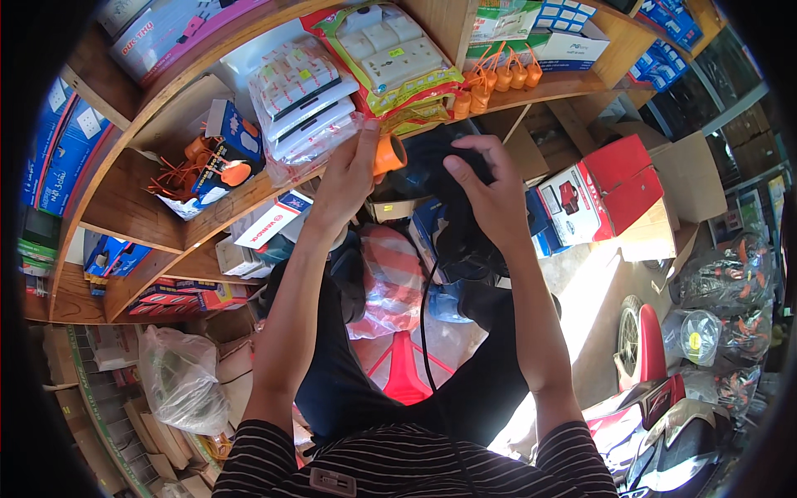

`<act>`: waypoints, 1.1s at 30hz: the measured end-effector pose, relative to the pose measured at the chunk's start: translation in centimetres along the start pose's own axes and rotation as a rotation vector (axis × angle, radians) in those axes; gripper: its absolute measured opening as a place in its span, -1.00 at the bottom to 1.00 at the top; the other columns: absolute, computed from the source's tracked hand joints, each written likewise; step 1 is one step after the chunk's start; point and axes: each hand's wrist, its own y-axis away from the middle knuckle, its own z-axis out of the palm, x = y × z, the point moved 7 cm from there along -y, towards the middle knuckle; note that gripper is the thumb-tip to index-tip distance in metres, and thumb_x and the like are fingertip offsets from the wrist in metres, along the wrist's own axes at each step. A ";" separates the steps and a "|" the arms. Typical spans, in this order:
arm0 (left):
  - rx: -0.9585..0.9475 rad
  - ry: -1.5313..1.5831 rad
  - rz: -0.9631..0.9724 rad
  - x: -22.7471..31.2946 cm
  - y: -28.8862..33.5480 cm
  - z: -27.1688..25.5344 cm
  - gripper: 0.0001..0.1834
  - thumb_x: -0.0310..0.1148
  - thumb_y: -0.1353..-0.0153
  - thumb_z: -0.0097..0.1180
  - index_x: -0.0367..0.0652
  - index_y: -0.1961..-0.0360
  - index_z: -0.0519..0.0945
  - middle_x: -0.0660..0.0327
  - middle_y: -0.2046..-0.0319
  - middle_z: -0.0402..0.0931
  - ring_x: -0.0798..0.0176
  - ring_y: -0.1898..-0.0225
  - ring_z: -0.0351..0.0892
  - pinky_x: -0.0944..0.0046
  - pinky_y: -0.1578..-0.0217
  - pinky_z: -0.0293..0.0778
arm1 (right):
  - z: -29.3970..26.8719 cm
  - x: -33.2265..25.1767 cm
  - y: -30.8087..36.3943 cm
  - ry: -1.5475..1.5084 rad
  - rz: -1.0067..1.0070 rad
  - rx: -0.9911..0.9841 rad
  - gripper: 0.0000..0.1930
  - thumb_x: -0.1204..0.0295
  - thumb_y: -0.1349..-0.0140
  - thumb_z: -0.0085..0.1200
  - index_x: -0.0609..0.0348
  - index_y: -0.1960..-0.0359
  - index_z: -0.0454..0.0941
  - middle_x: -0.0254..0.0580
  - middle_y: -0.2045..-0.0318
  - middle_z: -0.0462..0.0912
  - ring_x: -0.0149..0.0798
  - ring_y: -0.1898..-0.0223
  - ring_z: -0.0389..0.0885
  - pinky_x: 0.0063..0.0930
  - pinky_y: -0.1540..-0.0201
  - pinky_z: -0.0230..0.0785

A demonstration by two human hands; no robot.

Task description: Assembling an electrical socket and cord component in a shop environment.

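Cluttered wooden shelves (158,224), stockroom. Left hand (349,178) pinches orange socket (388,154); right hand (490,195), at 3 o'clock, fingers curled on black cable bundle (440,178). Mid-wiring, probably; next needs steady alignment.

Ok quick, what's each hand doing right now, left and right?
Left hand: closed on an orange plug, pinched at the fingertips.
Right hand: fingers curled on a black cord bundle; firm grip cannot be told.

The left hand (347,178) pinches an orange plug (388,154) before the wooden shelf (249,195). The right hand (490,195) grips a black tool (432,158), its black cord (425,332) hanging down.
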 end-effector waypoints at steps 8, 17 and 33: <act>-0.173 -0.002 -0.027 -1.4 0.2 2.5 -0.24 0.30 -0.42 -0.25 -0.27 0.05 0.60 0.30 0.46 0.48 0.55 0.53 0.42 0.54 0.63 0.28 | 1.1 -0.6 0.7 0.193 -0.115 -0.047 -0.75 0.41 -0.20 0.31 0.27 0.16 0.62 -0.17 0.29 0.59 -0.26 0.23 0.61 -0.47 0.10 0.42; -0.165 -0.013 0.079 0.9 1.0 2.5 -0.64 -0.09 -0.29 0.23 -0.17 0.37 0.47 0.35 0.54 0.35 0.52 0.52 0.34 0.44 0.54 0.29 | 2.5 -0.4 1.4 0.167 -0.094 -0.443 -0.61 0.27 -0.33 0.20 0.20 -0.11 0.55 -0.13 0.07 0.35 -0.19 -0.01 0.42 -0.41 -0.13 0.28; 0.063 0.352 -0.025 0.2 0.8 2.4 -0.82 -0.28 -0.28 0.07 -0.12 0.42 0.45 0.36 0.61 0.30 0.54 0.73 0.28 0.49 0.77 0.10 | 1.5 -0.2 1.4 -0.102 0.004 -0.164 -0.63 0.36 -0.29 0.22 0.16 -0.10 0.49 -0.12 0.05 0.56 -0.13 -0.03 0.58 -0.35 -0.09 0.38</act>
